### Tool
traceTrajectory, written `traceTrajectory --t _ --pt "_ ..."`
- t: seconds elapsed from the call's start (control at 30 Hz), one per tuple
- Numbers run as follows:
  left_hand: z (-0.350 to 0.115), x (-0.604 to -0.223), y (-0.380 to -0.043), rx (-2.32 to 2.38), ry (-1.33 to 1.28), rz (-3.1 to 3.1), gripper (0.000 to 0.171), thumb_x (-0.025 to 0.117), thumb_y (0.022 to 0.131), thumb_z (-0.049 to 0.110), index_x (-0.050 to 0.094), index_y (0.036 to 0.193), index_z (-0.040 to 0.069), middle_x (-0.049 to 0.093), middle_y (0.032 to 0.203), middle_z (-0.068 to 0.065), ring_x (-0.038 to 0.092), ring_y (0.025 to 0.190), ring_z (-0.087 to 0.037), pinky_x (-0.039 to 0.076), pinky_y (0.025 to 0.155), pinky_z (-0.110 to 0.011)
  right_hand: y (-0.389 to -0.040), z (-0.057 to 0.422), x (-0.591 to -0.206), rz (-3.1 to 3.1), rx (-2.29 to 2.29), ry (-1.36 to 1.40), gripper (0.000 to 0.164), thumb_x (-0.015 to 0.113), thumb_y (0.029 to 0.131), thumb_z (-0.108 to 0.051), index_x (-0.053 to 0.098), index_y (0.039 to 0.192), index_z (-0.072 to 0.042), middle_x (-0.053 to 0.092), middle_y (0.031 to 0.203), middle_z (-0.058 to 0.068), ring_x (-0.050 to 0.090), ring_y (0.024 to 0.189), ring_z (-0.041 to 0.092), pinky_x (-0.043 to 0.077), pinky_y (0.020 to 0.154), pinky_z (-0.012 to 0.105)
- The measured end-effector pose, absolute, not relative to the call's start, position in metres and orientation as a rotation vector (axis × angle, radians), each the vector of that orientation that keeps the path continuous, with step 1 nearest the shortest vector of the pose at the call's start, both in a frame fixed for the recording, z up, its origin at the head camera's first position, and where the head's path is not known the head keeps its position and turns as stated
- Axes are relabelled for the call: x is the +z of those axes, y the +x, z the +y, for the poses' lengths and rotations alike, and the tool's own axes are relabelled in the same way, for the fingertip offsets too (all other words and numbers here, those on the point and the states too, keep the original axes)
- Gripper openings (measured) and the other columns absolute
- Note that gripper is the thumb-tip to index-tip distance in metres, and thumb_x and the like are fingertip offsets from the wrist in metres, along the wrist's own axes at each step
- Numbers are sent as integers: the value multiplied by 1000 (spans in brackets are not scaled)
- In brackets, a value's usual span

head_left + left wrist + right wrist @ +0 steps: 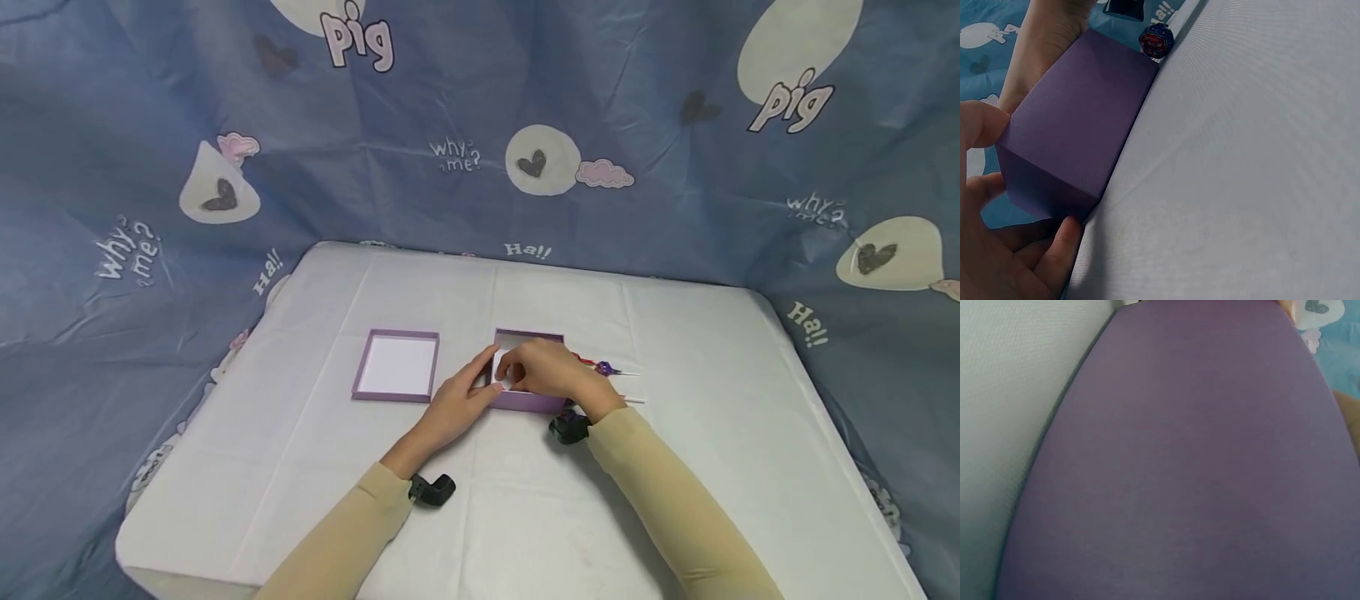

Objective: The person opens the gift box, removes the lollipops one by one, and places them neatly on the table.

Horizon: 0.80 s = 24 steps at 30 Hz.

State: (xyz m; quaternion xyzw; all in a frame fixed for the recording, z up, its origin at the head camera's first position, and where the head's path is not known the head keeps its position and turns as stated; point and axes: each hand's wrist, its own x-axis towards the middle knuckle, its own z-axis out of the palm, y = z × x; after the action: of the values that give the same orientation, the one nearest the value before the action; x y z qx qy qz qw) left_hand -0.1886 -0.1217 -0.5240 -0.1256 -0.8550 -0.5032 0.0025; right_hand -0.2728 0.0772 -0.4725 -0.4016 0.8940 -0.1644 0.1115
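Observation:
An open purple box with a pale inside stands on the table, its near wall seen close up in both wrist views. My left hand holds the box at its left end, thumb at the near corner and fingers along the left side. Over the box, my right hand reaches in with bent fingers. Its fingertips are low inside the box, and whether they pinch anything is hidden. Just right of the box lies a wrapped lollipop with a white stick, its dark round head visible in the left wrist view.
A shallow purple lid, white inside, lies face up left of the box. Another white stick shows beside my right wrist, partly covered. A white cloth covers the table; a blue printed curtain hangs behind it.

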Motion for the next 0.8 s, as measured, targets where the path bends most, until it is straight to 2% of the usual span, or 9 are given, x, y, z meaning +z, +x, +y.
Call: traceTrajectory --t 0.27,0.5,0.8 --pt "-121 -524 -188 -1559 -388 -2688 63 60 100 44 33 157 43 40 156 4 38 142 -16 34 115 -44 -273 79 -474 2624 -492 -1204 25 84 82 -11 78 99 -28 65 78 -18 60 73 1 53 69 26" --pt "-121 -524 -188 -1571 -385 -2688 63 62 100 38 32 156 44 40 156 2 38 142 -16 34 115 -44 -274 79 -474 2579 -514 -1210 24 82 83 -9 79 100 -27 67 78 -17 62 73 0 54 69 25" --pt "-121 -524 -188 -1563 -389 -2690 64 62 100 39 32 156 46 40 157 4 38 142 -18 34 115 -46 -277 80 -471 2482 -594 -1260 22 75 89 -9 79 103 -25 69 80 -17 64 72 -1 54 67 24"
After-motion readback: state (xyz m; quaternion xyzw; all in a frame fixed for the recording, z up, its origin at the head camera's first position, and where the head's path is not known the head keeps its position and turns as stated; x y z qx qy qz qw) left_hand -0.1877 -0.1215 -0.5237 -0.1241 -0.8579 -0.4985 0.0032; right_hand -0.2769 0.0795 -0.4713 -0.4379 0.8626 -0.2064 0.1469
